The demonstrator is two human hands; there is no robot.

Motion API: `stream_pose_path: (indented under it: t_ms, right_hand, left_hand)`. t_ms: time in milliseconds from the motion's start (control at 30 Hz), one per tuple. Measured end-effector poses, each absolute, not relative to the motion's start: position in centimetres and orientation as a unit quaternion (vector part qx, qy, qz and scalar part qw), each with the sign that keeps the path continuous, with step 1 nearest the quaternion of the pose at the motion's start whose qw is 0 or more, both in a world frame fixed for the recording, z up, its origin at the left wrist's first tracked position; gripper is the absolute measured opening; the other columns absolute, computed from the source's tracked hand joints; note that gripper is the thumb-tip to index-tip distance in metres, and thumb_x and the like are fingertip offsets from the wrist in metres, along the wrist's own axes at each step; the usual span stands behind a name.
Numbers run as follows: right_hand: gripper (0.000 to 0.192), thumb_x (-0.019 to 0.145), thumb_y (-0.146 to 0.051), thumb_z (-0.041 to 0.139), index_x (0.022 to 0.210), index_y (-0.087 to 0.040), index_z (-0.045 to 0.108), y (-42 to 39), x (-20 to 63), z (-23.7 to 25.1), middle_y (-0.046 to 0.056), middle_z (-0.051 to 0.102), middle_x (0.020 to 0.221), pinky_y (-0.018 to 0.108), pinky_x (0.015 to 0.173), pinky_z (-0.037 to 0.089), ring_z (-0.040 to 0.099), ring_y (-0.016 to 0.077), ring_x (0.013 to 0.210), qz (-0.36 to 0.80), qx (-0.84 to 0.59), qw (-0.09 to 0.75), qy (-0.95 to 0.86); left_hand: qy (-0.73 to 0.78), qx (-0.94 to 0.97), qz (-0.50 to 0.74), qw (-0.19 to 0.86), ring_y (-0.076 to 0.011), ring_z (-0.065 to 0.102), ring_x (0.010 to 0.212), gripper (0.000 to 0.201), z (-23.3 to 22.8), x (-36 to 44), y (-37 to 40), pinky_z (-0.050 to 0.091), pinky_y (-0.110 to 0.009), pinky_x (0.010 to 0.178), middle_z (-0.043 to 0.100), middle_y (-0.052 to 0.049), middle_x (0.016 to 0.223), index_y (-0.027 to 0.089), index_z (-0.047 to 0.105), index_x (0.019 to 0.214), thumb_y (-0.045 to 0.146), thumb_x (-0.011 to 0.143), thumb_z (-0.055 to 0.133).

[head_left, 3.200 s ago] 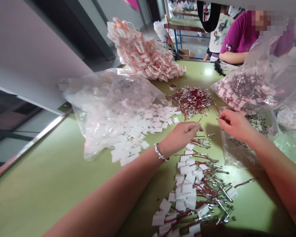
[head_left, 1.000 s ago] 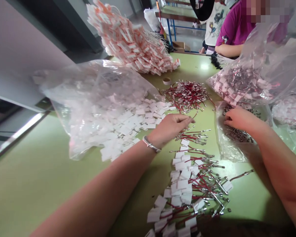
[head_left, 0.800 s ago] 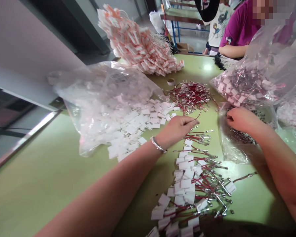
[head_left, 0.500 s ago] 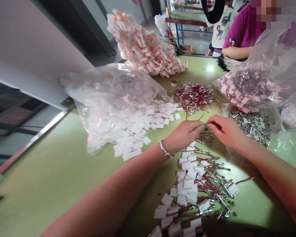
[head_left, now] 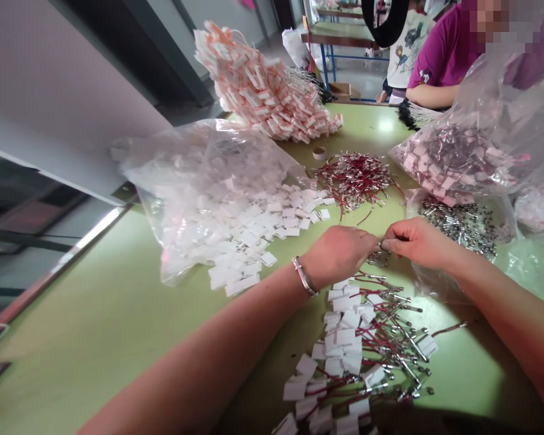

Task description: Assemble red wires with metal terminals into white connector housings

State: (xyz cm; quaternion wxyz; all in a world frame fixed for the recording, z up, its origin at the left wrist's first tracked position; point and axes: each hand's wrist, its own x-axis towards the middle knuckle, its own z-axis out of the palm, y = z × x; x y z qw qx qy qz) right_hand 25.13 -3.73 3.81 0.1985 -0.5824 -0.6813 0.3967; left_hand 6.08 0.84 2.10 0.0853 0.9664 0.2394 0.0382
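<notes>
My left hand [head_left: 344, 254], with a silver bracelet at its wrist, is closed, and its fingertips meet those of my right hand [head_left: 414, 241]. My right hand pinches too. A tiny metallic bit shows where they meet; the fingers hide most of it. Below them lies a column of white plastic housings [head_left: 344, 336] with red wires ending in metal terminals [head_left: 403, 344]. Just beyond the hands is a heap of loose red wires [head_left: 356, 178] with metal ends. Left of my left hand, loose white housings [head_left: 272, 220] spill from a clear plastic bag [head_left: 172, 199].
Metal parts [head_left: 462, 226] lie on a clear bag at right, below a bag of pinkish wired pieces [head_left: 448, 163]. A bundle of orange-and-white pieces [head_left: 267, 90] stands at the back beside a tape roll [head_left: 320, 153]. A person in a purple shirt [head_left: 444, 54] sits across the green table [head_left: 172, 344].
My left hand has turned slightly, its back now more upward, and both hands have dipped a little. The fingertips stay together. The heaps and bags lie as before.
</notes>
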Motion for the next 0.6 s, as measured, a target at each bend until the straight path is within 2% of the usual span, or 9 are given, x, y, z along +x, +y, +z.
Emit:
stream_pose_path:
  t_ms: [100, 200, 300, 367, 433, 500, 600]
  right_hand:
    - [0.021, 0.08, -0.027, 0.057, 0.061, -0.018, 0.059, -3.4, 25.6, 3.8, -0.003, 0.054, 0.054, 0.024, 0.052, 0.033, 0.042, 0.0089, 0.052, 0.341, -0.588, 0.186, -0.71]
    - [0.02, 0.08, -0.029, 0.057, 0.065, -0.019, 0.065, -3.0, 25.8, 3.3, -0.002, 0.057, 0.055, 0.025, 0.053, 0.033, 0.044, 0.0097, 0.052, 0.28, -0.584, 0.159, -0.745]
    - [0.025, 0.084, -0.037, 0.056, 0.073, -0.019, 0.069, -2.6, 26.0, 3.2, 0.0, 0.062, 0.06, 0.025, 0.055, 0.034, 0.047, 0.0106, 0.054, 0.268, -0.572, 0.136, -0.763]
    - [0.033, 0.087, -0.042, 0.051, 0.072, -0.018, 0.069, -2.4, 26.7, 4.0, 0.001, 0.061, 0.06, 0.026, 0.054, 0.033, 0.047, 0.0116, 0.054, 0.203, -0.602, 0.132, -0.761]
    - [0.04, 0.089, -0.043, 0.044, 0.067, -0.018, 0.066, -2.2, 28.3, 5.2, 0.002, 0.058, 0.058, 0.027, 0.052, 0.031, 0.045, 0.0123, 0.053, 0.105, -0.654, 0.137, -0.736]
    - [0.038, 0.089, -0.04, 0.043, 0.068, -0.018, 0.066, -2.0, 30.4, 6.3, 0.002, 0.059, 0.058, 0.028, 0.052, 0.03, 0.046, 0.0128, 0.053, 0.039, -0.688, 0.125, -0.714]
    - [0.025, 0.085, -0.035, 0.049, 0.079, -0.021, 0.069, -1.6, 33.6, 6.3, 0.002, 0.066, 0.07, 0.028, 0.055, 0.034, 0.053, 0.0143, 0.059, 0.021, -0.694, 0.061, -0.717]
  left_hand:
    - [0.227, 0.95, 0.115, 0.179, -0.0144, 0.056, 0.073, 0.03, 2.2, 6.0, 2.0, 0.041, -0.027, 0.068, 0.065, -0.003, 0.078, 0.019, 0.065, 0.084, 0.033, 0.094, 0.041]
    - [0.345, 0.891, 0.189, 0.225, -0.0157, 0.056, 0.074, 0.033, 1.6, 6.2, 3.4, 0.043, -0.029, 0.07, 0.065, -0.005, 0.079, 0.017, 0.066, 0.081, 0.037, 0.093, 0.043]
    - [0.457, 0.859, 0.156, 0.17, -0.0194, 0.056, 0.078, 0.021, 0.4, 6.6, 4.0, 0.043, -0.032, 0.07, 0.064, -0.007, 0.084, 0.016, 0.066, 0.084, 0.033, 0.087, 0.054]
    - [0.469, 0.866, 0.115, 0.129, -0.0228, 0.056, 0.085, 0.016, -0.2, 6.8, 4.0, 0.043, -0.033, 0.071, 0.064, -0.009, 0.088, 0.016, 0.066, 0.087, 0.029, 0.084, 0.058]
    - [0.484, 0.864, 0.093, 0.099, -0.0242, 0.056, 0.086, 0.015, -0.4, 6.6, 4.1, 0.043, -0.033, 0.069, 0.064, -0.01, 0.088, 0.016, 0.065, 0.083, 0.026, 0.084, 0.054]
    - [0.487, 0.865, 0.079, 0.089, -0.0237, 0.056, 0.085, 0.017, -0.1, 6.0, 4.4, 0.043, -0.033, 0.068, 0.063, -0.009, 0.085, 0.017, 0.065, 0.078, 0.022, 0.084, 0.051]
    - [0.465, 0.879, 0.051, 0.09, -0.023, 0.056, 0.086, 0.015, 0.8, 4.8, 5.0, 0.043, -0.031, 0.068, 0.062, -0.007, 0.081, 0.018, 0.065, 0.073, 0.019, 0.08, 0.052]
